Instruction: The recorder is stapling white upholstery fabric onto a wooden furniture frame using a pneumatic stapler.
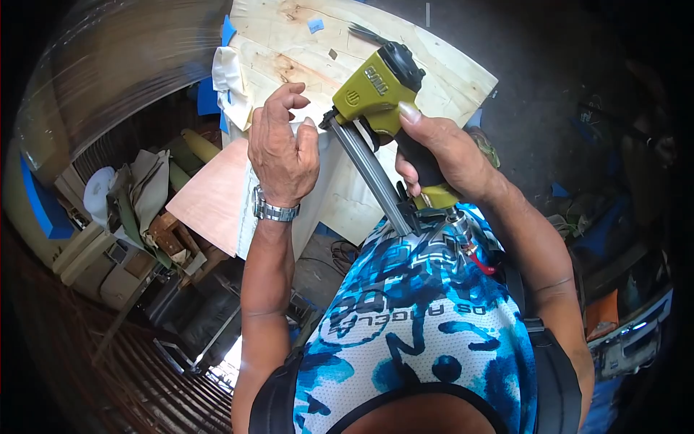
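My right hand point(452, 155) is wrapped round the black grip of an olive-green pneumatic staple gun point(370, 94), thumb along its side. The gun's long grey magazine slants down toward my shirt, and an air fitting point(457, 217) sits at the handle's lower end. Just left of the gun's nose is my left hand point(284, 155), with its fingers loosely bent, the thumb apart and nothing visible in it. Beneath both hands lies a white-covered piece point(329, 173), partly hidden by the gun and the left hand. A wad of cream cloth point(233, 83) lies beyond the left hand.
A pale plywood sheet point(448, 65) makes the work surface, with a slim dark tool point(367, 33) and a small blue scrap point(316, 26) on it. A pinkish board point(210, 192) juts out leftward. Offcuts and rolls point(148, 188) crowd the left side.
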The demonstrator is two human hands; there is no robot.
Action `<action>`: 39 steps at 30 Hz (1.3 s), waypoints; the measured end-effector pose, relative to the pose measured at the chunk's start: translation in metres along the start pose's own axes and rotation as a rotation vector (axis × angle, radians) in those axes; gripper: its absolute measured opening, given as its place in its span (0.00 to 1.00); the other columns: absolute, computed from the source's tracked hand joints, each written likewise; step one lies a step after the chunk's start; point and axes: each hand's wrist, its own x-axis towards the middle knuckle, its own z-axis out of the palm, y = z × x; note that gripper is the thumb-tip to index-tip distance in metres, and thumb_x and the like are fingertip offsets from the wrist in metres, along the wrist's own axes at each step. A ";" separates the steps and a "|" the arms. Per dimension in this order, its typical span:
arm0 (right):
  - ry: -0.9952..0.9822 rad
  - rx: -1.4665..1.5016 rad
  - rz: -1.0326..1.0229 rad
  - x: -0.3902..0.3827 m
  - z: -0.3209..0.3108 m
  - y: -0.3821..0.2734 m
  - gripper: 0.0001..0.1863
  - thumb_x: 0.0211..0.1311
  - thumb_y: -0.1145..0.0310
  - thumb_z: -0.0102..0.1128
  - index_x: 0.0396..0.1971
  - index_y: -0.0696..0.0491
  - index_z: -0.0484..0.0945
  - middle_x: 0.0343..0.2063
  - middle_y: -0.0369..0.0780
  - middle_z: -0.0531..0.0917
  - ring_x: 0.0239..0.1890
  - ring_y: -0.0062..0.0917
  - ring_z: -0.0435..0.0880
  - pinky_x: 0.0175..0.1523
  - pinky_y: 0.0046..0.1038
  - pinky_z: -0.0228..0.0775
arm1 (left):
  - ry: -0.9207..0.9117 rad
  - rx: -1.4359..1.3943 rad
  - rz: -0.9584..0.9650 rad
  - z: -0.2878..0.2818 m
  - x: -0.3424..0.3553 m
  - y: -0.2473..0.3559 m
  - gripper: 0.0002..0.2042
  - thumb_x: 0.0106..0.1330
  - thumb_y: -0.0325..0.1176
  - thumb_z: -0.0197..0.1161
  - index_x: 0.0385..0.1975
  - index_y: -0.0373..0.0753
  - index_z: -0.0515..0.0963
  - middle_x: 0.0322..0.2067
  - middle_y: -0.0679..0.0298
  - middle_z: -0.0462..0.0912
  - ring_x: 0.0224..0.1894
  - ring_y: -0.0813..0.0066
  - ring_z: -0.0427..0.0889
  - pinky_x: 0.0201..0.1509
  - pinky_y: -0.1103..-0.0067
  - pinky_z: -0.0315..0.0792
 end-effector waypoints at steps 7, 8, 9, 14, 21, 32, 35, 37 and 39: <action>0.043 -0.035 0.017 -0.023 -0.008 -0.008 0.33 0.73 0.39 0.44 0.26 0.57 0.75 0.16 0.36 0.76 0.18 0.17 0.75 0.29 0.20 0.69 | -0.008 -0.314 -0.026 -0.010 -0.006 -0.012 0.18 0.62 0.26 0.61 0.52 0.38 0.73 0.58 0.56 0.77 0.56 0.65 0.77 0.55 0.72 0.72; 0.053 -0.025 0.001 -0.026 -0.009 -0.008 0.33 0.73 0.40 0.44 0.25 0.57 0.75 0.16 0.36 0.77 0.18 0.17 0.75 0.29 0.20 0.69 | -0.021 -0.522 -0.089 -0.018 -0.010 -0.016 0.17 0.65 0.29 0.62 0.54 0.39 0.73 0.61 0.54 0.74 0.62 0.65 0.74 0.59 0.70 0.71; 0.059 -0.016 -0.019 -0.026 -0.008 -0.009 0.33 0.74 0.40 0.44 0.24 0.57 0.75 0.17 0.36 0.77 0.18 0.17 0.75 0.29 0.20 0.69 | 0.056 -0.703 -0.084 -0.020 -0.012 -0.027 0.20 0.65 0.32 0.64 0.57 0.39 0.72 0.62 0.54 0.73 0.62 0.65 0.73 0.62 0.70 0.71; 0.027 -0.032 -0.072 -0.031 -0.004 -0.014 0.32 0.74 0.41 0.43 0.24 0.56 0.74 0.17 0.37 0.77 0.18 0.18 0.75 0.30 0.21 0.69 | -0.182 -0.537 -0.028 -0.034 -0.019 -0.042 0.23 0.60 0.30 0.71 0.55 0.35 0.76 0.60 0.52 0.75 0.60 0.63 0.76 0.60 0.71 0.74; 0.050 -0.044 -0.078 -0.041 0.008 -0.020 0.30 0.74 0.41 0.44 0.27 0.55 0.73 0.17 0.36 0.77 0.20 0.16 0.75 0.31 0.20 0.69 | 0.033 -0.246 0.094 -0.021 -0.013 -0.010 0.06 0.58 0.20 0.68 0.34 0.36 0.84 0.36 0.59 0.87 0.40 0.66 0.86 0.45 0.74 0.78; 0.057 -0.021 -0.030 -0.037 0.003 -0.016 0.34 0.74 0.38 0.42 0.26 0.56 0.76 0.16 0.36 0.77 0.18 0.16 0.76 0.30 0.19 0.70 | 0.047 -0.254 -0.020 -0.005 -0.014 0.005 0.04 0.62 0.21 0.62 0.34 0.34 0.76 0.35 0.56 0.82 0.38 0.62 0.82 0.43 0.72 0.75; 0.066 -0.023 -0.017 -0.035 0.003 -0.013 0.35 0.73 0.37 0.41 0.27 0.57 0.77 0.15 0.35 0.77 0.18 0.15 0.77 0.29 0.18 0.72 | 0.037 -0.279 -0.018 -0.002 -0.015 0.005 0.05 0.60 0.20 0.60 0.35 0.33 0.74 0.35 0.57 0.81 0.37 0.65 0.81 0.43 0.73 0.75; 0.068 -0.029 -0.017 -0.034 0.003 -0.014 0.35 0.73 0.37 0.41 0.27 0.57 0.78 0.14 0.35 0.77 0.17 0.15 0.77 0.29 0.18 0.73 | 0.047 -0.297 -0.041 -0.001 -0.014 0.007 0.07 0.60 0.19 0.60 0.38 0.33 0.74 0.37 0.58 0.80 0.37 0.68 0.80 0.43 0.73 0.75; 0.060 -0.040 -0.003 -0.032 0.004 -0.018 0.37 0.73 0.36 0.41 0.27 0.58 0.78 0.14 0.34 0.77 0.17 0.13 0.77 0.29 0.17 0.74 | 0.058 -0.318 -0.065 -0.002 -0.013 0.012 0.09 0.60 0.19 0.59 0.40 0.33 0.73 0.38 0.59 0.80 0.37 0.71 0.79 0.43 0.74 0.75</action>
